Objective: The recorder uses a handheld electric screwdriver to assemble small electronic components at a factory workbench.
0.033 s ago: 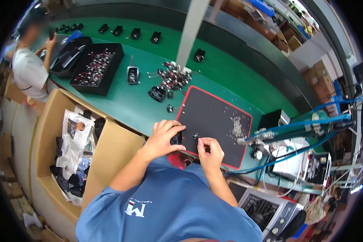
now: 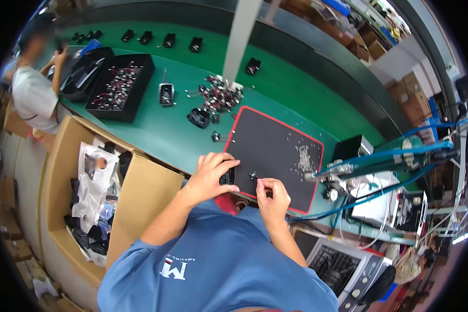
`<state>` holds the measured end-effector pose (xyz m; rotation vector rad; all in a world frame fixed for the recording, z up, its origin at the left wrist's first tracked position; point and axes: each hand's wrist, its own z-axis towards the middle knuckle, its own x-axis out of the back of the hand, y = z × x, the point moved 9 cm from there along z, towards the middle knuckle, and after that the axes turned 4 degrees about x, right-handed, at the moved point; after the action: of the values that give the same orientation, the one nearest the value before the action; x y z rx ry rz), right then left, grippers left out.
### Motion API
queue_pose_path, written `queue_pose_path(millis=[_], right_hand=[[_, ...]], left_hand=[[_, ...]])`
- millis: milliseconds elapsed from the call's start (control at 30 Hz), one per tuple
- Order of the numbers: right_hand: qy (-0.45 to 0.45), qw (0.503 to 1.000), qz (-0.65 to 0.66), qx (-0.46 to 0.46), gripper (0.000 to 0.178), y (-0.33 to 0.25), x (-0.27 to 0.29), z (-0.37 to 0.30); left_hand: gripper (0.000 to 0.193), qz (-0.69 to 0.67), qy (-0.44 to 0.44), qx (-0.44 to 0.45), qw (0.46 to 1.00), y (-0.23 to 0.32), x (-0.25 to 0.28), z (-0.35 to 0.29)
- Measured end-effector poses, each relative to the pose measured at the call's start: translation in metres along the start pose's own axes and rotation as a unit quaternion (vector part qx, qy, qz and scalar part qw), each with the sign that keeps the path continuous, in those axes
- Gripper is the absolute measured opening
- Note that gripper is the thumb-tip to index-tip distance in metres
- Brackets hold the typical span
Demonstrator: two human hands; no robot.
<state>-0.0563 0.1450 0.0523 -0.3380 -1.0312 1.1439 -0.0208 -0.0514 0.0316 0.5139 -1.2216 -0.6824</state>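
Note:
My left hand [image 2: 211,176] is closed around a black plastic housing [image 2: 226,178] at the near left edge of the dark work mat [image 2: 265,136], which has a red border. Much of the housing is covered by my fingers. To its right, my right hand [image 2: 273,198] pinches a small dark part with wires [image 2: 253,176], held just over the mat and apart from the housing. Left of the mat's edge lies another small wired part [image 2: 216,137]. Tiny pale pieces [image 2: 304,159] are scattered on the mat's right side.
Beyond the mat lie a tangled heap of wired parts [image 2: 219,95] and a black housing [image 2: 198,118]. A black bin [image 2: 100,110] of wired parts stands farther left. An open cardboard box [image 2: 153,187] is beside my left arm. A machine arm with blue hoses [image 2: 395,154] reaches in from the right. Someone stands far left.
The view has shifted slightly, so the bench things sit a little farther left. Both hands keep their hold.

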Motion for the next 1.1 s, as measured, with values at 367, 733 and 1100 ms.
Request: queue_pose_path(millis=[367, 733, 1100], right_hand=[[-0.146, 0.983, -0.078, -0.082, 0.050, 0.021, 0.025, -0.005], [-0.113, 0.983, -0.126, 0.078, 0.018, 0.005, 0.012, -0.001], [-0.109, 0.986, -0.115, 0.041, 0.018, 0.008, 0.026, -0.005]], left_hand=[[0.078, -0.004, -0.035, -0.078, 0.996, 0.018, -0.032, 0.041], [0.077, 0.021, -0.108, -0.017, 0.994, 0.018, -0.025, 0.036], [0.085, -0.083, -0.059, -0.047, 0.994, 0.024, -0.024, 0.038]])
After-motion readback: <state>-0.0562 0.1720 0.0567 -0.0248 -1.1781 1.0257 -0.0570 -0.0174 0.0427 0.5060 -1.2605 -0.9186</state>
